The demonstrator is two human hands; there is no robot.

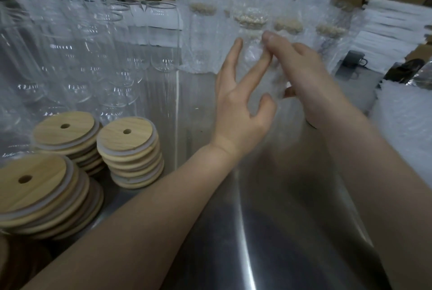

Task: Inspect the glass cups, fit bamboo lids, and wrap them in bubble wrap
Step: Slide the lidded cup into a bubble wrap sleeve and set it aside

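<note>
Both hands are reaching out over the steel counter (268, 207) to one wrapped cup (250, 32), which is standing upright in the back row with its bamboo lid showing through the bubble wrap. The left hand (238, 102) is keeping a wide grip, fingers straight and spread, laying against the near-left side of the wrap. The right hand (308, 79) is coming in from the other side, and its grip looks narrow, thumb and fingers pinching the wrap, though it's all pretty blurry. More bubble-wrapped cups (201, 39) are standing either side of it. Bare glass cups (81, 55) are crowding the back left, and three stacks of bamboo lids (131, 144) are sitting at the near left. White foam sheets (397, 27) are piling up at the right.
</note>
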